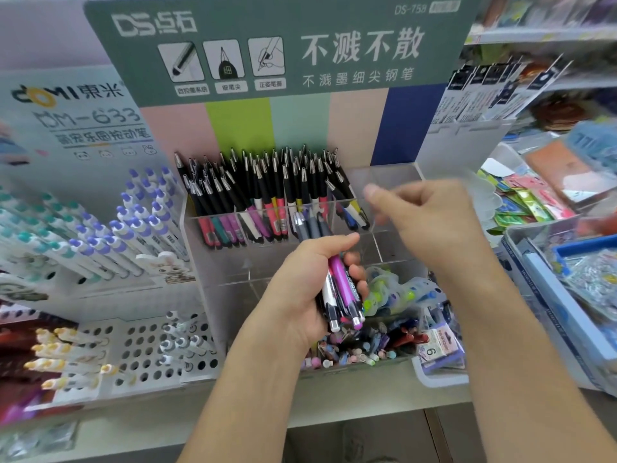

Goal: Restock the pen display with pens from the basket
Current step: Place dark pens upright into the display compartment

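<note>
The left hand [310, 289] grips a bundle of pens [344, 295] in front of the clear pen display [213, 262], whose back row holds black-capped pens. The right hand [430, 222], blurred, hovers over the display's right compartments, fingers seemingly loosely curled and holding nothing.

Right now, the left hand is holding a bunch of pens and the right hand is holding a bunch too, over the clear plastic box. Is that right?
Not quite. The left hand does grip a bunch of pink, white and dark pens, but the right hand holds no bunch; its blurred fingers hover over the clear plastic display box. The head view shows this.
</note>
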`<action>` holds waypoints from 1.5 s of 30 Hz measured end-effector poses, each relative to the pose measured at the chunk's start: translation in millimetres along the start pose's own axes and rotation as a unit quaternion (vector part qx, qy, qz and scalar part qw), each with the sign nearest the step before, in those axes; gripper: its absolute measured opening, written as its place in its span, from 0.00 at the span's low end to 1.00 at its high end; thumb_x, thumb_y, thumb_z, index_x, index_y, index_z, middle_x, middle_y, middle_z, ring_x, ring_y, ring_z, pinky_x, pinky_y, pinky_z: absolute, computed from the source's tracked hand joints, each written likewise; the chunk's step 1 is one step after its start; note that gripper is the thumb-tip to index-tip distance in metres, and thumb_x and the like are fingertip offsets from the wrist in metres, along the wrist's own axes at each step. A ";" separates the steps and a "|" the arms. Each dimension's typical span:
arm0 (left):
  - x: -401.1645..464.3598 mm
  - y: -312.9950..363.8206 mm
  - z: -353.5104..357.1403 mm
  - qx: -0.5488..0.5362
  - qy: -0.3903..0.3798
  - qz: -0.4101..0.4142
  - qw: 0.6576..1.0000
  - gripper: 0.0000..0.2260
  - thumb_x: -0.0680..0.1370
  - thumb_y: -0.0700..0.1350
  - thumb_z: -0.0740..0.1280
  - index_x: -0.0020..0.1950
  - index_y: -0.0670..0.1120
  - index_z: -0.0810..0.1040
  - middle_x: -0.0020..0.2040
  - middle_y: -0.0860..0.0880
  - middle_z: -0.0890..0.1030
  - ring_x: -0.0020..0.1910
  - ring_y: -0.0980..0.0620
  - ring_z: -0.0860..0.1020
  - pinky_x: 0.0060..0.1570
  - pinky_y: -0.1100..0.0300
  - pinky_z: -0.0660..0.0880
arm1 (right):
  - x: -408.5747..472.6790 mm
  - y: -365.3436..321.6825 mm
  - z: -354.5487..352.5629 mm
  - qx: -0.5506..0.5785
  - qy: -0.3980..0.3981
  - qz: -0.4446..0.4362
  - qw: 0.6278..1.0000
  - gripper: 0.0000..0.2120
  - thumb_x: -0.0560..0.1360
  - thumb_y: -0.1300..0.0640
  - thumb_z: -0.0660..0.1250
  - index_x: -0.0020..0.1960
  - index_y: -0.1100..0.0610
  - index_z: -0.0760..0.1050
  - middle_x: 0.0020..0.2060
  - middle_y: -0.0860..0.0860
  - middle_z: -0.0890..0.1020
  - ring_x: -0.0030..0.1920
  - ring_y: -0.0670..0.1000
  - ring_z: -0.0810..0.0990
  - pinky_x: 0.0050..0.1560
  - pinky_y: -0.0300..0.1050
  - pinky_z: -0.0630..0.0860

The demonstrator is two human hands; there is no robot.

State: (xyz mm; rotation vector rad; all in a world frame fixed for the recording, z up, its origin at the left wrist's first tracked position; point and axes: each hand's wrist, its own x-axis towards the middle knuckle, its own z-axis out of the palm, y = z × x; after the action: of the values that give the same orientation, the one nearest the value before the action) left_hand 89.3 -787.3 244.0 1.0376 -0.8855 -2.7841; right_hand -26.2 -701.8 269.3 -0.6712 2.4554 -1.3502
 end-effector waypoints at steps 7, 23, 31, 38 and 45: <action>9.4 -12.0 7.7 0.135 0.042 0.051 0.989 0.04 0.77 0.37 0.68 0.45 0.40 0.74 0.28 0.49 0.69 0.23 0.53 0.70 0.25 0.62 0.71 | -17.3 11.2 9.4 0.169 -0.130 0.126 0.969 0.11 0.68 0.50 0.79 0.41 0.58 0.84 0.28 0.48 0.81 0.26 0.41 0.76 0.25 0.30 0.69; 1.0 -9.2 -8.1 0.122 -0.003 0.090 0.988 0.09 0.73 0.45 0.74 0.45 0.43 0.77 0.32 0.50 0.73 0.26 0.53 0.72 0.28 0.59 0.72 | 0.2 3.3 16.9 0.221 -0.143 0.208 0.942 0.10 0.73 0.60 0.69 0.33 0.58 0.77 0.26 0.50 0.76 0.25 0.46 0.73 0.25 0.38 0.67; 0.7 2.9 -10.6 -0.023 0.002 0.076 0.997 0.06 0.79 0.44 0.68 0.45 0.45 0.72 0.32 0.50 0.71 0.26 0.55 0.69 0.25 0.63 0.70 | 31.8 -13.2 0.4 0.368 0.150 -0.049 0.916 0.05 0.78 0.67 0.63 0.45 0.63 0.75 0.33 0.56 0.83 0.32 0.52 0.85 0.32 0.40 0.81; 3.2 2.1 -8.8 -0.019 0.009 0.074 0.997 0.05 0.79 0.41 0.67 0.47 0.43 0.72 0.31 0.50 0.71 0.25 0.54 0.69 0.24 0.62 0.71 | 52.7 -16.4 4.1 0.098 0.148 -0.257 0.950 0.02 0.78 0.60 0.61 0.47 0.55 0.70 0.36 0.56 0.82 0.32 0.52 0.85 0.30 0.53 0.81; 2.5 4.1 -5.1 -0.012 0.022 0.070 0.997 0.07 0.79 0.41 0.67 0.44 0.43 0.71 0.31 0.50 0.71 0.25 0.54 0.70 0.25 0.62 0.72 | 67.9 -2.1 8.0 -0.057 0.142 -0.290 0.945 0.07 0.76 0.57 0.64 0.51 0.59 0.76 0.37 0.49 0.79 0.35 0.46 0.76 0.38 0.38 0.75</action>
State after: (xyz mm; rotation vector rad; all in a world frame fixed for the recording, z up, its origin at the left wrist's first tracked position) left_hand 89.8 -793.9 241.6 0.9889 -0.8799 -2.6407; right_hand -80.5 -743.3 266.5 -1.4034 2.6932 -1.6008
